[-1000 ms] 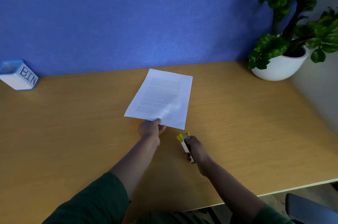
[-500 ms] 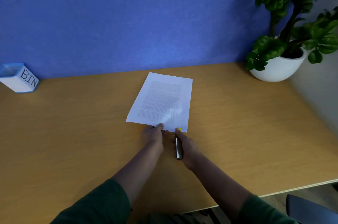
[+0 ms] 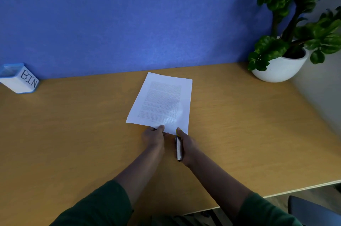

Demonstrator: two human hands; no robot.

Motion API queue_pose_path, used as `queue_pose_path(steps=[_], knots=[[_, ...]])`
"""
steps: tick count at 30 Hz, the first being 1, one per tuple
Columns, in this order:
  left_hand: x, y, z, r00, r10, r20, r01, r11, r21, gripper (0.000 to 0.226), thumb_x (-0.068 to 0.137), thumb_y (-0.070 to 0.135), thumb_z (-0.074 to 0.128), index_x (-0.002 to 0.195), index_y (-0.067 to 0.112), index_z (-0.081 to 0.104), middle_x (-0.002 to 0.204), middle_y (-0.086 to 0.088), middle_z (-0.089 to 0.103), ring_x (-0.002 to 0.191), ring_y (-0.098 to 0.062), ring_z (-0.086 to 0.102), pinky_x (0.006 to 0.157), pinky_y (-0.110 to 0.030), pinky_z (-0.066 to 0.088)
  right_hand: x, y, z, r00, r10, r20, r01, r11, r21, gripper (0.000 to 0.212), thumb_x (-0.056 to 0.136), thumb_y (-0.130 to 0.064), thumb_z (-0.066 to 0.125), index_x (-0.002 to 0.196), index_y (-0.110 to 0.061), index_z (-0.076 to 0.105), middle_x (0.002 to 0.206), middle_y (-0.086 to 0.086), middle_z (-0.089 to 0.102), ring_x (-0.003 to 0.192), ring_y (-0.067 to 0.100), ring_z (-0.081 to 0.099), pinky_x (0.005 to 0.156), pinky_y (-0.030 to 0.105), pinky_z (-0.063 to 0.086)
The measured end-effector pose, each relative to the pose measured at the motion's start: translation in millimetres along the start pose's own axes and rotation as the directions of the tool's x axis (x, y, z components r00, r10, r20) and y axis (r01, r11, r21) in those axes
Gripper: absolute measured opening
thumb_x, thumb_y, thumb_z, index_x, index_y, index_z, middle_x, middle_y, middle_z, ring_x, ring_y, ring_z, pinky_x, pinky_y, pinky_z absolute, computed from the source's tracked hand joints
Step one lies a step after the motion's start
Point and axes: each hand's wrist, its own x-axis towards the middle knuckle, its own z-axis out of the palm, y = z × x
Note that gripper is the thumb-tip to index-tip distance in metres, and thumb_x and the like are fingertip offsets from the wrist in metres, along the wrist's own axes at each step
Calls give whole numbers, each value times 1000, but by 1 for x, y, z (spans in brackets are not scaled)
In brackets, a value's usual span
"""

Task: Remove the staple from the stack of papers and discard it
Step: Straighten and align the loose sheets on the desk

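Holding the stack of papers (image 3: 162,102) flat at its near edge, the left hand (image 3: 153,136) pinches the sheets; the right hand (image 3: 186,144) is wrapped round a slim staple remover (image 3: 179,147), tip at the near right corner. Staple too small to see. Advise keeping the thin paper pinned and levering gently. Smooth wooden desk (image 3: 73,133); boxy bin (image 3: 20,78) far left.

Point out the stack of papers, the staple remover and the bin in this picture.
stack of papers (image 3: 162,100): head view, middle of the printed top sheet.
staple remover (image 3: 178,147): head view, its pale body in the right hand.
bin (image 3: 22,82): head view, labelled white side.
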Motion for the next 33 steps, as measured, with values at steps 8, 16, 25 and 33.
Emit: queue_pose_path(steps=[8, 16, 25, 33], knots=[[1, -3, 1, 999, -26, 25, 27, 999, -17, 2, 83, 4, 65, 83, 5, 63, 82, -7, 66, 84, -30, 66, 83, -42, 56, 7, -8, -2, 999, 44, -15, -42, 991, 129, 26, 88, -32, 62, 78, -8, 59, 43, 1, 62, 35, 13, 59, 33, 15, 42], [1, -4, 2, 998, -55, 24, 55, 998, -27, 2, 83, 4, 65, 82, 4, 64, 77, -5, 66, 78, -27, 66, 79, -38, 56, 8, -7, 0, 994, 23, -110, -9, 992, 128, 22, 85, -25, 67, 91, -4, 64, 69, 7, 68, 51, 18, 65, 42, 23, 49], [7, 10, 1, 995, -81, 57, 88, 985, -146, 6, 85, -3, 62, 84, 3, 60, 77, -5, 63, 66, -18, 63, 57, -28, 53, -1, -17, -20, 998, -57, -19, 52, 983, -178, 27, 79, -32, 73, 86, -6, 67, 71, 6, 63, 58, 19, 61, 53, 26, 50], [15, 18, -1, 991, -119, 55, 125, 983, -135, 11, 83, -3, 64, 83, 6, 57, 79, -5, 60, 73, -19, 62, 67, -30, 52, 23, -54, -106, 686, -657, -313, -11, 420, -907, 47, 85, -37, 60, 121, -8, 54, 123, 17, 53, 117, 36, 46, 90, 42, 43]])
